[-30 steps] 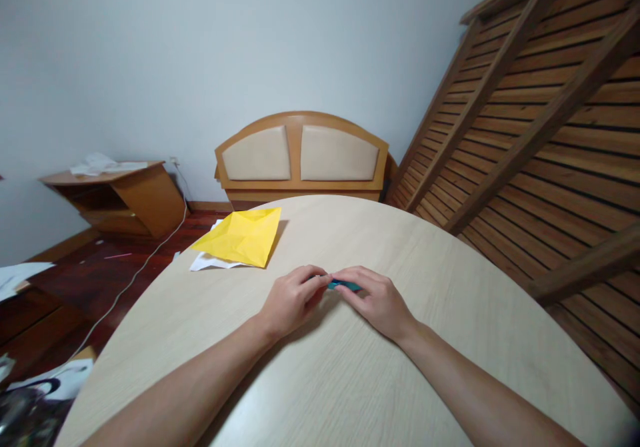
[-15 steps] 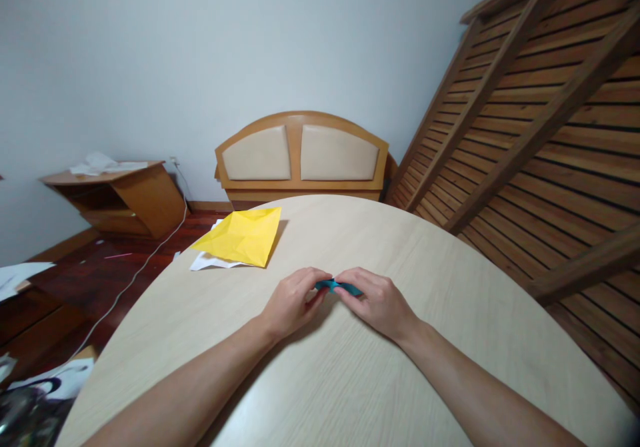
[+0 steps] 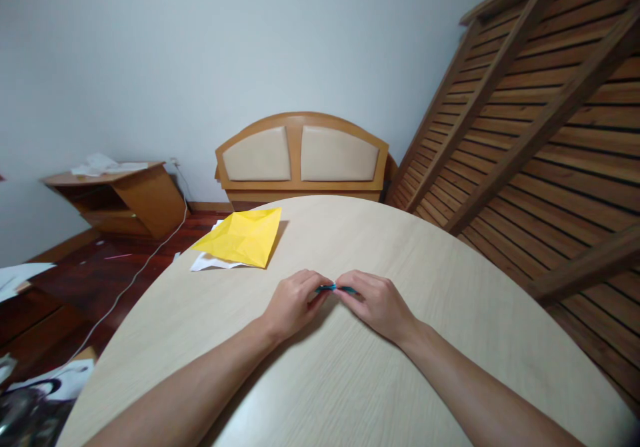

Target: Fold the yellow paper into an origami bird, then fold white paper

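Note:
Between my two hands is a small piece of folded blue paper (image 3: 327,288), seen nearly edge-on just above the table (image 3: 400,247). My left hand (image 3: 296,302) pinches its left part between thumb and fingers. On the other side, my right hand (image 3: 376,302) grips the right part in the same way. The fingertips of both hands almost meet at the middle of the paper. Most of it is hidden behind the fingers, so its full shape cannot be made out.
A creased yellow sheet of paper (image 3: 245,235) lies over a white sheet (image 3: 213,262) at the table's far left. Beyond the table stand a headboard (image 3: 301,147) and a wooden cabinet (image 3: 150,200). Wooden slats (image 3: 500,154) lean at the right. A white cable (image 3: 145,265) crosses the floor.
The blue paper now looks thinner and flatter, with less of its face showing between the fingers. Both hands stay in nearly the same place.

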Motion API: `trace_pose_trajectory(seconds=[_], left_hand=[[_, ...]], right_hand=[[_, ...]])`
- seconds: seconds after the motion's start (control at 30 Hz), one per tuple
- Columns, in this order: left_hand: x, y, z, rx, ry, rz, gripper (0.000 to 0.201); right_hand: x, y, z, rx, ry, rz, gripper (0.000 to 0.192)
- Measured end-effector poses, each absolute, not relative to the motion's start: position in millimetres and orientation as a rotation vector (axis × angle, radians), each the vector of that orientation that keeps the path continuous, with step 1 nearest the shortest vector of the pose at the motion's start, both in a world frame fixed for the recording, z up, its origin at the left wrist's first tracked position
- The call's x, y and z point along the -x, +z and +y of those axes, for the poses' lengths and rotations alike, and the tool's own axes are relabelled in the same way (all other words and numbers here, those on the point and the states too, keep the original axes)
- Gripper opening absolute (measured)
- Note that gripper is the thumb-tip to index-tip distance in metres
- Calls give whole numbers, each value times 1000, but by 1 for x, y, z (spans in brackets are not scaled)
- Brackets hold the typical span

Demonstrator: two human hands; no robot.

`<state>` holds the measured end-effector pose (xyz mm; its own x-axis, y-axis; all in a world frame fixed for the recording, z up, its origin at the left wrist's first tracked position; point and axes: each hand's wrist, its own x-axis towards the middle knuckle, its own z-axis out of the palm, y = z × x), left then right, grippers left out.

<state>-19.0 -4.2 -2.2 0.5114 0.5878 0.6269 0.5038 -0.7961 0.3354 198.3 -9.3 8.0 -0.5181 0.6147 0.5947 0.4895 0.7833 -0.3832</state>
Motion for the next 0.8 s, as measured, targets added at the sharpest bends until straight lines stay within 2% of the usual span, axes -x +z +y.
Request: trace_pose_trajectory(seconds=[0.37, 0.63, 0.8], left_hand=[[16, 3, -9, -2378, 1108, 1059, 12], [14, 1, -8, -2186, 1075, 1102, 13], [11, 4, -9, -2117, 984, 1092, 19]], right_hand=[[-198, 7, -10, 903, 255, -2146, 10], [-199, 11, -8, 820, 93, -2274, 20], [-198, 8, -7, 757, 225, -2238, 17]])
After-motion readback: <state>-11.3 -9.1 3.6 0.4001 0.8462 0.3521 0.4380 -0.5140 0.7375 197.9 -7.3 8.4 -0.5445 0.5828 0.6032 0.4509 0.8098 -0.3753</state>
